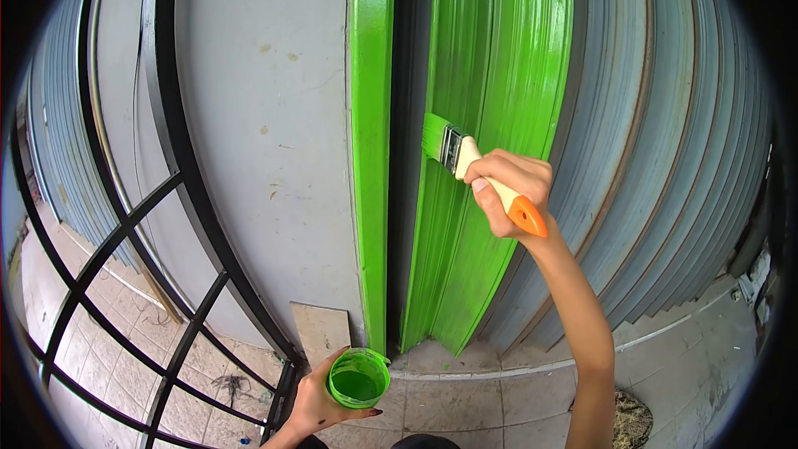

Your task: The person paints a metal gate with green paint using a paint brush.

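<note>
Nearest, at the bottom of the view, one small cup of green paint (358, 377) is cradled from below in the left hand (314, 406), the fingers curled round its base. Farther up and to the right, one paintbrush (478, 178) is clamped in the right hand (509, 189), fingers wrapped round the pale handle, the orange tip pointing down-right. The brush's long axis runs from lower right to upper left, so the green bristles lie up and left of that hand and are pressed against the corrugated shutter (490, 75). Beyond, one green-painted post (371, 116) is seen to the left of a grey wall panel (266, 116); the shutter's right part (665, 158) is left grey. A black metal grille (125, 224) stands far left.
</note>
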`<state>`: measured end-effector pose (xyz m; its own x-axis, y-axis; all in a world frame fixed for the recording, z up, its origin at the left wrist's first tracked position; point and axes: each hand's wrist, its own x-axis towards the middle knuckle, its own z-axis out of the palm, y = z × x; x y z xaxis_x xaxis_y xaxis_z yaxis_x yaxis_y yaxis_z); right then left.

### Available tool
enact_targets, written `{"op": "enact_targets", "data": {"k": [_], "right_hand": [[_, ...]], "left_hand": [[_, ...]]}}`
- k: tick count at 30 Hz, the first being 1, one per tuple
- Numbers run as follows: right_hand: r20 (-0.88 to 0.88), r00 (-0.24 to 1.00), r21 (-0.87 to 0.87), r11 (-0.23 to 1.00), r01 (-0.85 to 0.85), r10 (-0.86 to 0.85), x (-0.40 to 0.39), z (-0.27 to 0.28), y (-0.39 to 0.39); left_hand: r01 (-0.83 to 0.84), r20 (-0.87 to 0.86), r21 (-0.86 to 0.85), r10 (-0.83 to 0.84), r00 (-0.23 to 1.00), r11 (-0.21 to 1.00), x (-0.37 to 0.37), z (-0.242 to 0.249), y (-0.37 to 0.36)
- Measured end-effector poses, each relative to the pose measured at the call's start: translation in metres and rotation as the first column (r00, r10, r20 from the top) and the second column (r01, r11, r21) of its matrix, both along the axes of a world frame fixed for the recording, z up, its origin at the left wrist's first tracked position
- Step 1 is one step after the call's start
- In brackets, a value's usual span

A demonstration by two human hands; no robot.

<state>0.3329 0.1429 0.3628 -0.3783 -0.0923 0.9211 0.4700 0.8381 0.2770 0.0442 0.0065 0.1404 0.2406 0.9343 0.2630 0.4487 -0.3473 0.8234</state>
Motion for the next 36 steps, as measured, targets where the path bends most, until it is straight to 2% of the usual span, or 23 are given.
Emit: {"op": "enact_targets", "data": {"k": [3,6,9,15,18,19,21,24,27,29,32,36], "right_hand": [[0.078,0.995,-0.013,0.998,0.065,-0.064,-0.002,-0.022,-0.01],[0.177,0.984,-0.153,0.986,0.065,-0.037,-0.001,-0.068,-0.013],[0.162,0.987,-0.209,0.978,0.021,0.013,-0.001,-0.06,-0.013],[-0.14,0.99,-0.029,0.999,0.013,-0.017,-0.003,0.021,-0.006],[-0.027,1.0,-0.05,0.999,-0.012,0.01,-0.004,0.002,-0.006],[0.051,0.998,-0.083,0.996,0.039,-0.035,-0.005,-0.015,-0.007],[0.139,0.99,-0.197,0.979,0.049,-0.022,-0.003,-0.046,-0.007],[0.243,0.97,-0.284,0.954,0.09,-0.02,-0.002,-0.052,-0.015],[0.123,0.992,-0.233,0.972,0.037,-0.009,0.0,-0.015,-0.01],[-0.027,0.999,-0.195,0.981,0.014,-0.02,-0.001,0.007,-0.001],[-0.179,0.984,-0.047,0.999,-0.026,0.017,-0.002,0.025,0.002],[0.095,0.995,-0.166,0.985,0.053,-0.038,-0.001,-0.018,-0.006]], "left_hand": [[-0.01,0.006,0.014,0.01,1.0,1.0,0.001,0.006,-0.003],[-0.012,0.001,0.022,0.011,1.0,1.0,0.002,0.008,-0.004],[-0.014,-0.024,0.041,0.015,1.0,0.999,0.002,0.007,-0.002],[-0.031,-0.037,0.021,0.031,0.999,0.999,0.001,0.009,-0.002],[-0.036,-0.041,0.033,0.037,0.998,0.999,0.001,0.011,-0.004],[-0.033,-0.036,0.035,0.035,0.999,0.999,0.001,0.01,-0.004],[-0.029,-0.029,0.027,0.03,0.999,0.999,0.0,0.009,-0.002],[-0.031,-0.033,0.027,0.032,0.999,0.999,0.0,0.007,-0.003],[-0.032,-0.042,0.019,0.032,0.999,0.999,0.001,0.007,-0.003],[-0.036,-0.038,0.009,0.036,0.999,0.999,0.001,0.009,-0.001],[-0.036,-0.026,0.029,0.036,0.999,0.999,0.001,0.007,-0.002],[-0.036,-0.038,0.019,0.037,0.999,0.999,-0.001,0.006,0.0]]}}
